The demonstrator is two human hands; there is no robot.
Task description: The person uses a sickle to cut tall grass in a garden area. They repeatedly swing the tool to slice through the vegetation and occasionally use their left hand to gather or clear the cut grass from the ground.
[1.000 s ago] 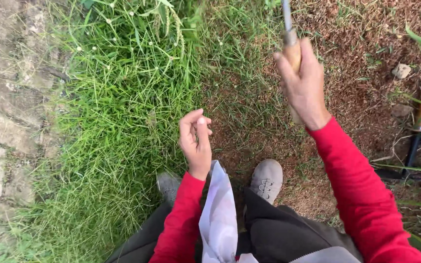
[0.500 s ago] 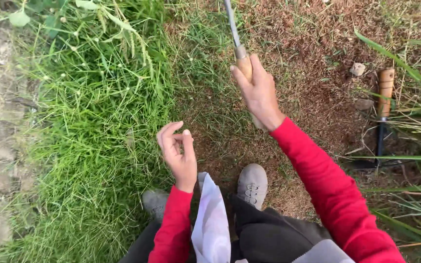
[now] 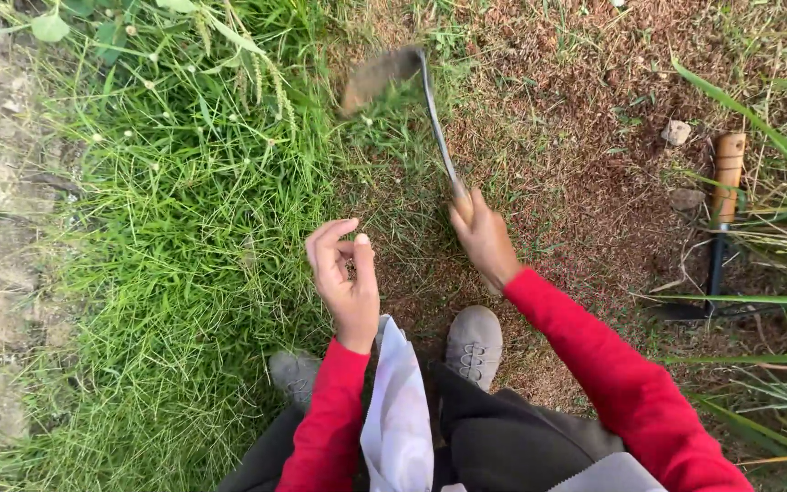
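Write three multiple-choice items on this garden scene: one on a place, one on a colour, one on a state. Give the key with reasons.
1. Where does the spare tool with the wooden handle lie?
A. on the tall grass at the left
B. on the bare soil at the right
C. across the shoes

2. What colour are the sleeves?
A. red
B. blue
C. white

3. How is the left hand?
A. gripping a tool
B. flat on the ground
C. empty, fingers curled, in the air

Key:
1 B, it rests on brown soil near the right edge.
2 A, both arms are in red.
3 C, it holds nothing that shows, while the right hand grips the hoe.
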